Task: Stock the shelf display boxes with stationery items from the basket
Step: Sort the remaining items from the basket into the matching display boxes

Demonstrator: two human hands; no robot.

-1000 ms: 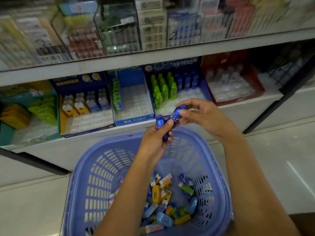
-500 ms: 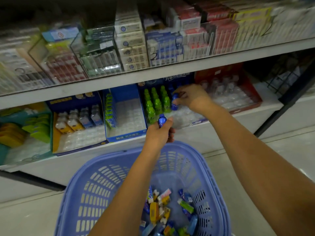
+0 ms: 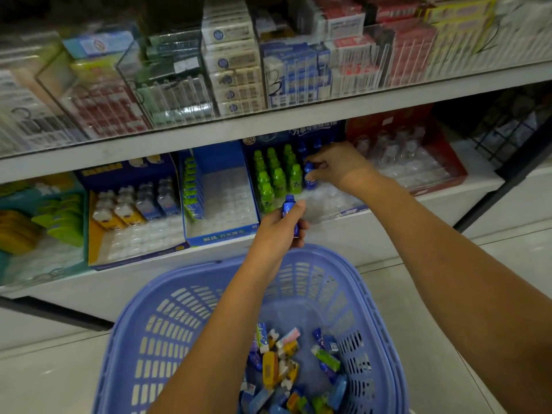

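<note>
My right hand (image 3: 337,167) pinches a small blue bottle-shaped item (image 3: 309,177) and holds it upright in the dark blue display box (image 3: 352,209), right beside the rows of green bottles (image 3: 276,177). My left hand (image 3: 276,228) grips a second blue bottle (image 3: 289,206) just in front of that box's front edge. Below, the blue plastic basket (image 3: 179,309) holds several mixed colourful stationery items (image 3: 286,372) at its bottom.
Left of the dark blue box stand a light blue display box (image 3: 222,233) with green packs on its left side and a yellow-and-blue box (image 3: 131,234) with small bottles. A red box (image 3: 430,162) sits to the right. An upper shelf (image 3: 268,121) overhangs.
My right hand carried its blue bottle from above the basket up into the dark blue box beside the green bottles. My left hand rose toward the shelf edge with the other bottle.
</note>
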